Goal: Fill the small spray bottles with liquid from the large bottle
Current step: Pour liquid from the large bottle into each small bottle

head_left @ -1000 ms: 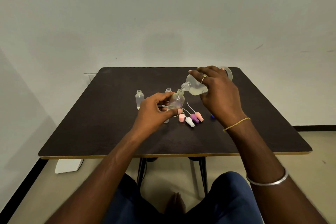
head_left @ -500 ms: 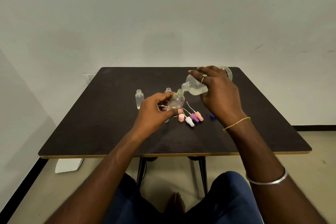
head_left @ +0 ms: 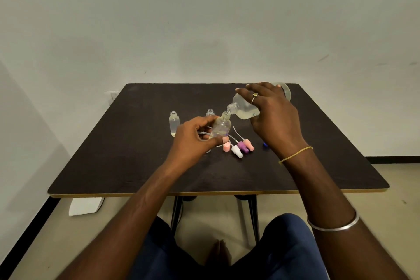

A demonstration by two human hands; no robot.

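My right hand (head_left: 273,118) grips the large clear bottle (head_left: 243,109), tipped to the left with its neck over the mouth of a small clear spray bottle (head_left: 221,127). My left hand (head_left: 196,141) holds that small bottle tilted, thumb and fingers round its body, above the dark table (head_left: 127,154). Pale liquid lies in the large bottle's lower side. Two more small open bottles stand behind: one (head_left: 174,123) at the left, another (head_left: 210,112) partly hidden by my left hand.
Several spray caps with thin tubes lie in front of the bottles: a pink one (head_left: 226,147), a white one (head_left: 236,151), a purple one (head_left: 242,145), another pink one (head_left: 249,144). A small blue thing (head_left: 265,144) shows under my right wrist. A white object (head_left: 85,206) lies on the floor.
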